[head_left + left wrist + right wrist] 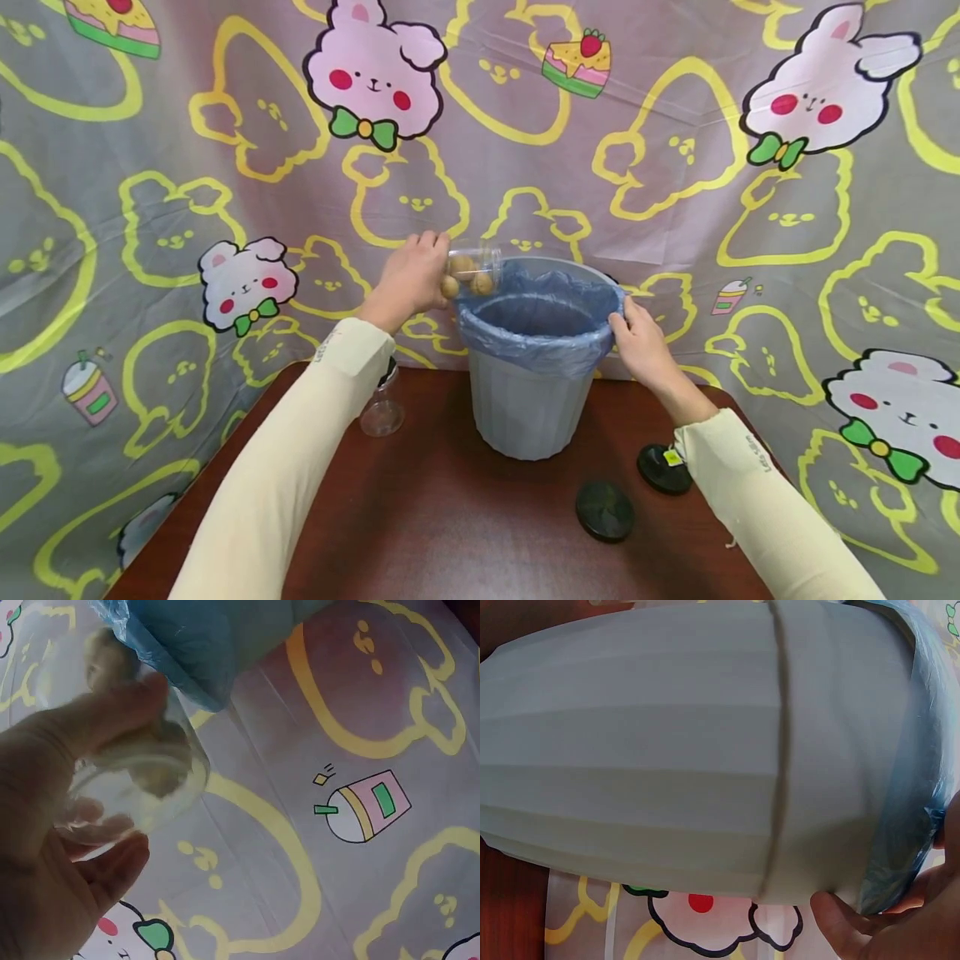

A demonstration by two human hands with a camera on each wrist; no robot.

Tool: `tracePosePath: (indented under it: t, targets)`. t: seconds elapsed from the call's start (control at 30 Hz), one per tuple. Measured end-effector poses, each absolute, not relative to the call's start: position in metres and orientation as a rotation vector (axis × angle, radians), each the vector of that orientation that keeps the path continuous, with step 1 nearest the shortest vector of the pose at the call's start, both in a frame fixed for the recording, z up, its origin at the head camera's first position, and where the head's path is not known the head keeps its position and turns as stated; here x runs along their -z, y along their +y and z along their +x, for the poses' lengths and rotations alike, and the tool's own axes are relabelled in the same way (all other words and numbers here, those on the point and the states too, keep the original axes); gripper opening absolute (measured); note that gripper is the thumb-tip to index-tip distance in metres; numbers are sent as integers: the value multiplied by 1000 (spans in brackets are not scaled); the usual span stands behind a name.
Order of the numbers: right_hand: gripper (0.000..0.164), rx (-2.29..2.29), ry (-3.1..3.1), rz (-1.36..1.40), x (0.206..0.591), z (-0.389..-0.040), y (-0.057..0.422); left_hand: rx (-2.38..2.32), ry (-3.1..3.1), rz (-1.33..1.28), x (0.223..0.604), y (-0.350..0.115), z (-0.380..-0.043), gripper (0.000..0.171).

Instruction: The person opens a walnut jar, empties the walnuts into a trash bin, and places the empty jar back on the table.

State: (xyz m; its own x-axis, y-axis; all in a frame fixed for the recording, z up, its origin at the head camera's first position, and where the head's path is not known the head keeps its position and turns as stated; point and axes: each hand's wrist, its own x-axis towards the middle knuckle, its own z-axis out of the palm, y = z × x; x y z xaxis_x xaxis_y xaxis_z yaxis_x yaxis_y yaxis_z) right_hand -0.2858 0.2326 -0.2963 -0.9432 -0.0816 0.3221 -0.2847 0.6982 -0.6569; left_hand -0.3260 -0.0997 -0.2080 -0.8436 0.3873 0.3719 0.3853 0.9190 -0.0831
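Observation:
My left hand (415,277) grips a clear jar (491,252) tipped onto its side at the left rim of a grey trash bin (528,417). Several round, tan, walnut-like pieces (481,284) lie inside the jar. In the left wrist view, fingers and thumb curl around the see-through jar (196,761). A blue trash bag (558,350) lines the bin and folds over its rim. On the other side my right hand (643,342) pinches the bin's rim and bag edge, the thumb outside. The right wrist view shows the bin's ribbed wall (645,742) close up.
A second clear jar (382,417) stands on the dark wooden table (450,525), partly behind the left sleeve. Two round black lids, one nearer (604,510) and one beside the right sleeve (660,471), lie at the right. A patterned curtain (525,167) hangs behind.

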Motion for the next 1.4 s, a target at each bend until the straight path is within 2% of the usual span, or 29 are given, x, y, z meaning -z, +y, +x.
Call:
tracePosePath:
  t: [0.37, 0.47, 0.77, 1.13, 1.4]
  targets:
    - [61, -1075, -2637, 295, 297, -285, 232, 119, -2773, -435, 208, -91, -322, 92]
    - [62, -1090, -2621, 297, 298, -284, 231, 42, -2761, -447, 209, -90, -322, 95]
    - [61, -1097, -2623, 312, 297, -285, 232, 55, -2728, -491, 207, -92, -326, 90]
    - [61, -1105, -2632, 309, 298, -287, 233, -42, -2726, -547, 208, -90, -326, 99]
    - [61, -1105, -2632, 306, 297, -285, 232, -187, -2659, -629, 204, -88, -325, 97]
